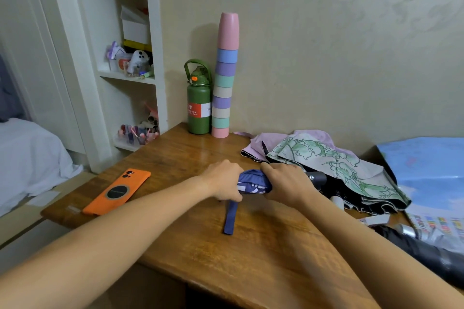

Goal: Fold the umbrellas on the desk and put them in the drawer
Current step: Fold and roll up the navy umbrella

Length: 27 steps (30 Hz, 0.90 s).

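Left hand [222, 179] and right hand [286, 183] both gripping blue umbrella [253, 183] between them, on desk [190, 246]

Navy umbrella [253, 182], green-leaf-printed umbrella [326, 158], orange phone [118, 192].

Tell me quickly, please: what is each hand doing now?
Left hand: curled around the rolled blue umbrella, holding it.
Right hand: also gripping the blue umbrella, nearer its grey handle.
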Motion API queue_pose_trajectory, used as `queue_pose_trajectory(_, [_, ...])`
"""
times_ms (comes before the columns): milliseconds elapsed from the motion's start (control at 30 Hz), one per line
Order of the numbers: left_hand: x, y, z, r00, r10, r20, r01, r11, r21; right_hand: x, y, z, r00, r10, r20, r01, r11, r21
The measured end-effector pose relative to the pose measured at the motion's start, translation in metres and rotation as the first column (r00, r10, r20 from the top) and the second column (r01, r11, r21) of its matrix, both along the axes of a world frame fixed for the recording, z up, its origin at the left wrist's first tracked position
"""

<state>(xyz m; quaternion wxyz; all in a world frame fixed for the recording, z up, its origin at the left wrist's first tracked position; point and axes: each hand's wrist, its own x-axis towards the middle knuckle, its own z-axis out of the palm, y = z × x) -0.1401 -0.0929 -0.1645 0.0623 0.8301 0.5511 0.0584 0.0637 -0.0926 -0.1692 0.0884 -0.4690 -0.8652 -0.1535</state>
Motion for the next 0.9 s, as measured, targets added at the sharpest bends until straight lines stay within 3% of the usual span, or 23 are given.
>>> queue_pose_trajectory(100, [-0.015, 0.004, 0.006, 0.989, -0.079, 0.123, 0.104, 0.971, -0.215, 0.002, -0.002, -0.007, 0.999, 0.039, -0.035, -0.038, 0.999, 0.020])
queue_pose_trajectory(167, [-0.020, 0.005, 0.005, 0.987, -0.100, 0.129, 0.128, 0.966, -0.227, 0.002, -0.003, -0.008, 0.999, 0.020, -0.029, -0.023, 0.996, -0.082])
queue_pose_trajectory(300, [-0.014, -0.004, -0.003, 0.974, -0.087, -0.211, 0.123, 0.979, 0.164, 0.007, 0.001, -0.001, 0.994, -0.066, -0.081, 0.034, 0.938, -0.345])
queue_pose_trajectory(333, [-0.010, -0.006, -0.006, 0.971, -0.070, -0.227, 0.122, 0.968, 0.221, 0.008, 0.003, 0.000, 0.993, -0.082, -0.082, 0.044, 0.920, -0.388])
queue_pose_trajectory(400, [-0.005, -0.008, -0.011, 0.984, -0.051, -0.172, 0.086, 0.975, 0.207, 0.009, 0.007, -0.001, 0.995, -0.080, -0.064, 0.045, 0.905, -0.424])
queue_pose_trajectory(500, [-0.005, -0.006, -0.014, 1.000, -0.008, 0.015, 0.008, 1.000, 0.002, 0.010, 0.012, -0.005, 0.993, -0.080, -0.089, 0.035, 0.904, -0.426])
queue_pose_trajectory(633, [-0.014, -0.007, -0.025, 0.939, 0.066, 0.338, 0.039, 0.954, -0.296, 0.014, 0.012, -0.021, 0.988, -0.116, -0.104, 0.081, 0.952, -0.295])
queue_pose_trajectory(733, [-0.022, -0.010, -0.031, 0.823, 0.251, 0.510, 0.033, 0.875, -0.483, 0.007, 0.005, -0.033, 0.934, -0.122, -0.335, 0.109, 0.992, -0.057])
queue_pose_trajectory(833, [-0.032, -0.008, -0.037, 0.723, 0.350, 0.595, 0.083, 0.811, -0.579, -0.005, -0.008, -0.040, 0.825, -0.037, -0.564, 0.233, 0.931, 0.279])
queue_pose_trajectory(900, [-0.033, -0.006, -0.039, 0.650, 0.364, 0.667, 0.167, 0.788, -0.592, -0.015, -0.020, -0.046, 0.767, 0.025, -0.641, 0.249, 0.910, 0.333])
